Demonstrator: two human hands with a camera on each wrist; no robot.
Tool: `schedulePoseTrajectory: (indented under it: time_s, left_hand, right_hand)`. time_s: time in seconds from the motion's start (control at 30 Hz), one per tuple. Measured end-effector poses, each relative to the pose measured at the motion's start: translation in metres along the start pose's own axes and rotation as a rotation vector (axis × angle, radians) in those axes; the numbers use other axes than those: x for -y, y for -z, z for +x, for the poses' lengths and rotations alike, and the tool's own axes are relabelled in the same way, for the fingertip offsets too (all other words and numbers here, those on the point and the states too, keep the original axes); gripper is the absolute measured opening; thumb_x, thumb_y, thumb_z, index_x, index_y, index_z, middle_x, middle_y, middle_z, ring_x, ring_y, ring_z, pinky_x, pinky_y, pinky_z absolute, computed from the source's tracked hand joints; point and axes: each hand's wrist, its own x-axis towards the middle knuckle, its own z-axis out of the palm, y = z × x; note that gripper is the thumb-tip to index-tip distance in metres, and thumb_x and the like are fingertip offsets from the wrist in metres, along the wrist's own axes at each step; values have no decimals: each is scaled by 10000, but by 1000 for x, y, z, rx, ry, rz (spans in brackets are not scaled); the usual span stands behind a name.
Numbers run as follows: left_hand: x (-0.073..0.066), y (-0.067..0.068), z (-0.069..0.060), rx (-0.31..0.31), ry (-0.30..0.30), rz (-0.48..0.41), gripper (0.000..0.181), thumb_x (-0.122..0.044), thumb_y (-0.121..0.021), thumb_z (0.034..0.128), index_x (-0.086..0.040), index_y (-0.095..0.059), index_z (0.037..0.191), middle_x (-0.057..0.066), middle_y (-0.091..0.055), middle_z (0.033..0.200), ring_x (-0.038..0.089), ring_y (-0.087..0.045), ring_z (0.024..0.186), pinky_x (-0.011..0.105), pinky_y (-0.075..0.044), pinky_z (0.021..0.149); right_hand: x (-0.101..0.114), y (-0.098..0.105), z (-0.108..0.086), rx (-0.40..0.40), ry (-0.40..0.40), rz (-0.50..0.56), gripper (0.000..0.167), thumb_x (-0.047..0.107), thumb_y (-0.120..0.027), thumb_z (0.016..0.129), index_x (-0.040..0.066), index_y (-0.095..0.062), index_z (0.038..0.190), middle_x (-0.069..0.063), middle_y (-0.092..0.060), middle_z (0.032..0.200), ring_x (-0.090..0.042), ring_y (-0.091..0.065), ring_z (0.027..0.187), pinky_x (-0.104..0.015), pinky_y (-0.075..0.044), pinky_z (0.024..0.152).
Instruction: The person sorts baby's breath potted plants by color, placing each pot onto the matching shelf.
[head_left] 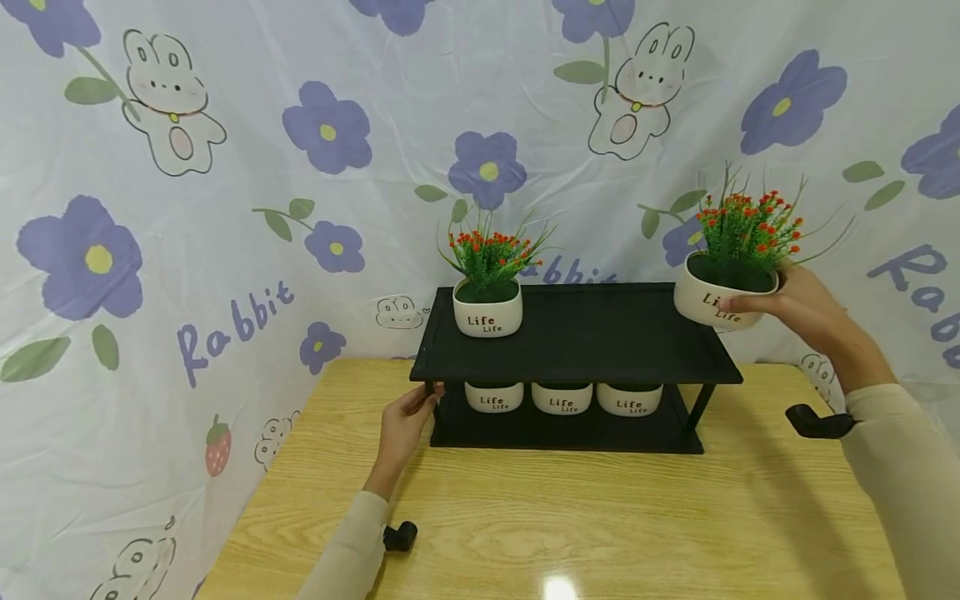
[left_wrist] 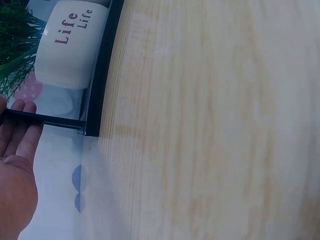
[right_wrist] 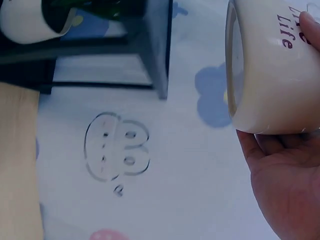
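My right hand (head_left: 813, 312) grips a white flowerpot (head_left: 690, 292) with red flowers, thumb on its front lettering and fingers behind. The pot is raised near the right end of a black two-tier shelf (head_left: 600, 333); its bare underside shows in the right wrist view. My left hand (head_left: 402, 425) holds the shelf's front left post (left_wrist: 62, 121), its fingers behind the post in the left wrist view. A similar flowerpot (head_left: 487, 308) stands on the left of the top tier. Several white pots (head_left: 561, 400) stand on the lower tier, their upper parts hidden by the top board.
The shelf stands on a light wooden table (head_left: 525, 517) against a white cloth (head_left: 247, 217) printed with rabbits and purple flowers. The right front post (head_left: 699, 408) of the shelf is below the raised pot.
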Motion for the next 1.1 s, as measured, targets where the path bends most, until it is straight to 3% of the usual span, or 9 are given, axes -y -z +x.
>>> schedulePoseTrajectory:
  time_s: [0.17,0.2,0.4,0.5,0.6,0.67,0.83,0.9,1.1]
  left_hand:
    - [0,1,-1,-5,7,3,335,-128,-697,1049,-29,-719,1368,191,-766,1266,341,-728,1224,132,-550,958]
    - [0,1,-1,-7,8,2,335,-125,-698,1048,-28,-719,1368,190,-767,1265,346,-728,1223,136,-552,959]
    - [2,0,-2,-6,13,6,336,-150,-683,1062,-23,-715,1372,198,-758,1282,284,-739,1213,137,-554,956]
    - [3,0,-2,-9,18,15,339,-164,-680,1066,-32,-715,1376,193,-756,1289,267,-739,1212,140,-556,955]
    - [3,1,-3,-4,27,13,340,-159,-685,1062,-51,-714,1383,182,-755,1298,295,-729,1231,172,-562,978]
    - [2,2,-3,3,30,11,344,-162,-689,1059,-63,-712,1388,175,-755,1302,323,-721,1243,194,-565,992]
    - [1,2,-2,6,18,-4,337,-158,-691,1058,-59,-718,1379,180,-760,1288,354,-716,1245,175,-564,980]
    - [2,2,-2,4,12,-7,333,-154,-685,1061,-51,-718,1376,184,-760,1285,351,-718,1242,153,-560,965]
    - [3,1,-1,1,14,0,330,-149,-689,1058,-59,-723,1373,172,-762,1285,331,-724,1234,167,-561,968]
  right_hand:
    - [24,-10,15,28,70,33,1170,455,-773,959,184,74,1719,-207,5,1787,-540,-57,1625,-821,-202,1194]
    - [28,-12,18,29,80,29,1155,451,-776,958,170,40,1726,-270,-113,1764,-557,-220,1580,-787,-292,1177]
    - [49,-25,33,80,78,-8,1202,493,-792,941,29,7,1709,-326,-215,1718,-536,-403,1446,-712,-432,1093]
    - [58,-33,40,112,101,5,1185,468,-814,931,55,-32,1719,-276,-156,1759,-505,-301,1555,-718,-369,1171]
    - [63,-41,47,126,140,14,1130,420,-833,924,79,-111,1723,-275,-315,1696,-493,-380,1501,-697,-395,1154]
    - [67,-47,52,131,149,12,1099,410,-843,915,60,-171,1711,-296,-539,1418,-489,-477,1373,-653,-437,1106]
    - [71,-60,61,153,144,-12,1112,428,-854,897,-55,-215,1668,-352,-519,1460,-523,-442,1431,-688,-426,1142]
    - [72,-64,65,166,151,-9,1149,435,-865,886,-36,-184,1683,-315,-294,1700,-525,-299,1559,-724,-339,1207]
    - [70,-75,73,183,171,-21,1220,491,-885,857,38,-141,1711,-262,-253,1739,-504,-265,1588,-721,-302,1231]
